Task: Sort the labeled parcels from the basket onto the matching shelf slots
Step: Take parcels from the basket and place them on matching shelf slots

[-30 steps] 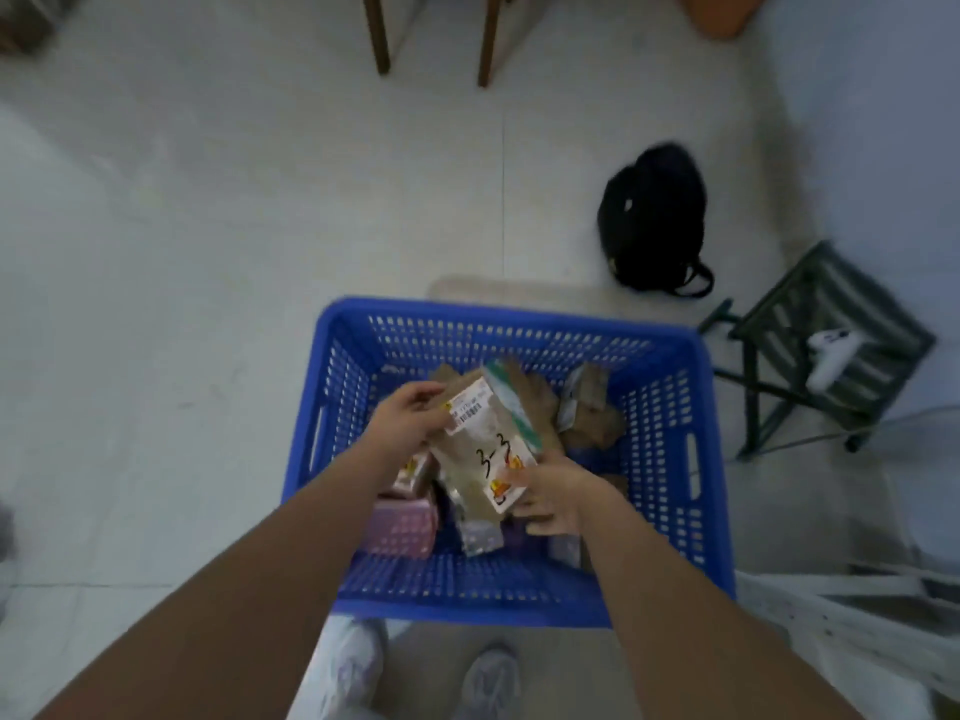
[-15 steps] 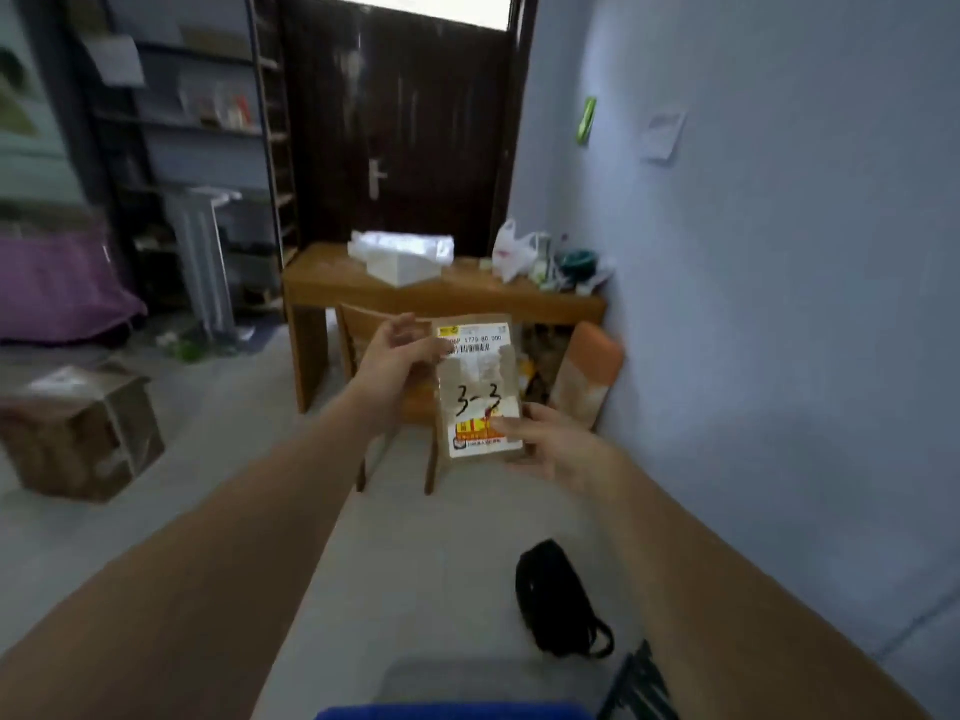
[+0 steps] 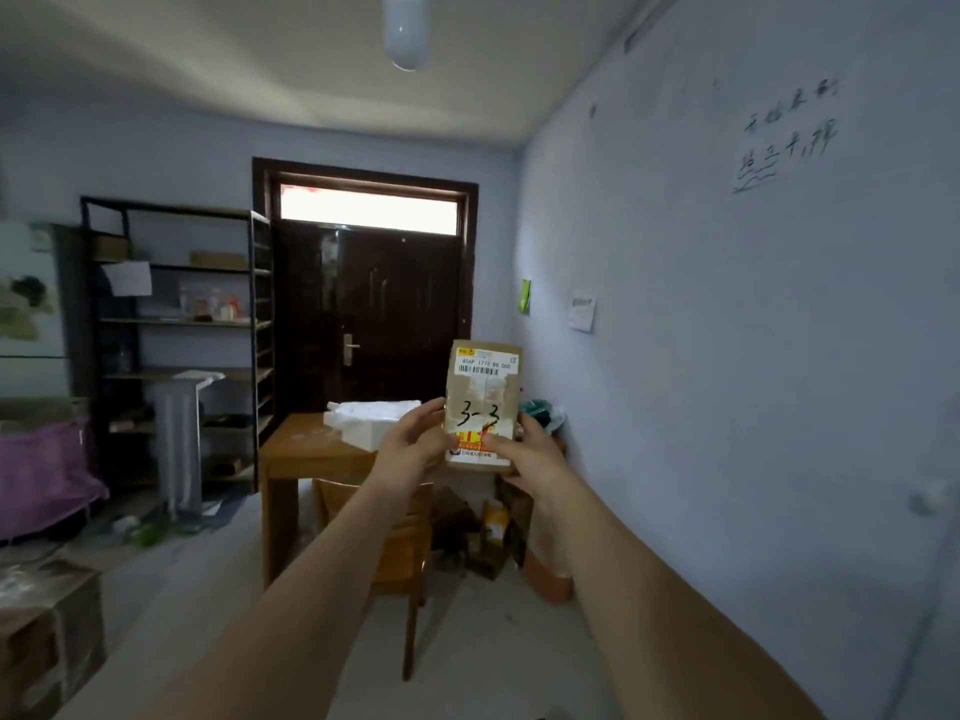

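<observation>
Parcel (image 3: 482,405), a small brown box marked "3-3" in black pen, is held upright at arm's length with its label side turned to the person, most likely so the number can be read before a slot is picked. The left hand (image 3: 410,443) grips its left edge, and the right hand (image 3: 524,452) holds the lower right corner with the thumb laid over the front. The shelf (image 3: 179,324) stands well apart, against the far wall to the left of the door (image 3: 371,317). A bench (image 3: 301,449) with a chair (image 3: 395,543) tucked under it lies straight ahead, so the open floor to its left looks like the easier way across. The wall (image 3: 727,356) runs close along the right.
</observation>
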Demonstrator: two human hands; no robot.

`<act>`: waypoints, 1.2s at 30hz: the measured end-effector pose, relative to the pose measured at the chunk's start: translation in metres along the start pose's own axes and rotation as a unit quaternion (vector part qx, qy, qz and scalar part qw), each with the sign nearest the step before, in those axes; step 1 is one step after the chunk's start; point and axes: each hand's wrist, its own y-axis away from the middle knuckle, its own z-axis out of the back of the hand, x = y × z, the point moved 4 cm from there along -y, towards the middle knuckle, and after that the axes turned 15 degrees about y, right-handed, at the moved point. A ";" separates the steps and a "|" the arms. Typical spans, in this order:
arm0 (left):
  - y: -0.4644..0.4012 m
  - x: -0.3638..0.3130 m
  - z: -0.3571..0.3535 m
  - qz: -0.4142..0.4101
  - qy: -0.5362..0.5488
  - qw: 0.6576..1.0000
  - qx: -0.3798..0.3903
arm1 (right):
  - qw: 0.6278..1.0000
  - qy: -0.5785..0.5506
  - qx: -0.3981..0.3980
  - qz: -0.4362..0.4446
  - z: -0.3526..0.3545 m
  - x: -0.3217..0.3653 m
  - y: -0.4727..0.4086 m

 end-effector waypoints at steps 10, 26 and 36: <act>-0.002 0.004 -0.031 -0.005 -0.013 1.000 0.022 | 1.000 0.012 -0.022 0.001 0.030 -0.002 0.003; 0.017 0.056 -0.169 -0.019 -0.039 0.962 0.268 | 0.978 -0.033 -0.205 -0.026 0.140 -0.014 0.108; 0.127 0.053 -0.282 -0.033 0.048 0.907 0.416 | 0.901 0.052 -0.426 -0.055 0.201 0.009 0.276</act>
